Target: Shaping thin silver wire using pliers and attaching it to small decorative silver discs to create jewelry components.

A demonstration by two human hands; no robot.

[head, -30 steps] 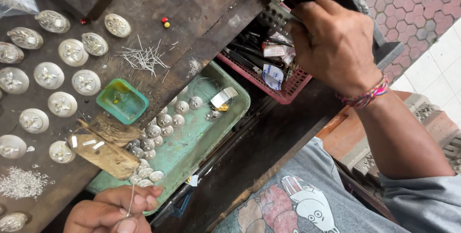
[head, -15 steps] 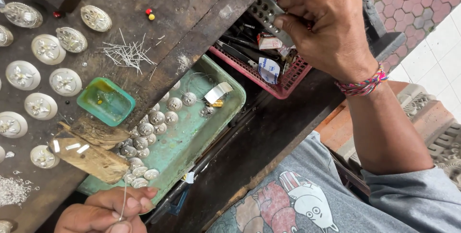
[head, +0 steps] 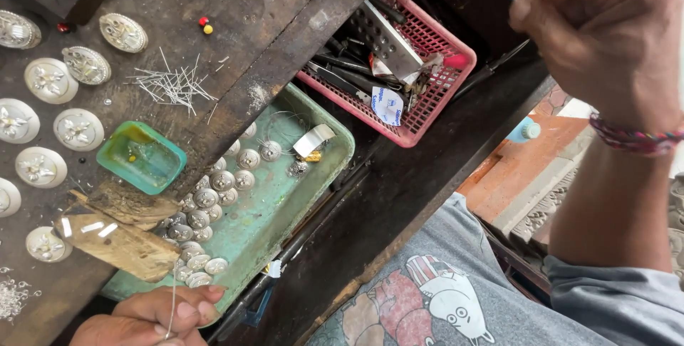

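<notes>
Wire: your left hand [head: 153, 317] pinches a thin silver wire [head: 172, 303] at the bench's near edge, just beside the green tray [head: 335, 153] of round silver discs [head: 206, 203].
Right hand: your right hand [head: 605, 32] is raised in a loose fist above the red basket [head: 456, 68]; whether it holds anything, you cannot tell.
Grip: keep your pinch light and the wire straight.
Hazard: avoid brushing the wooden block [head: 117, 243].
</notes>
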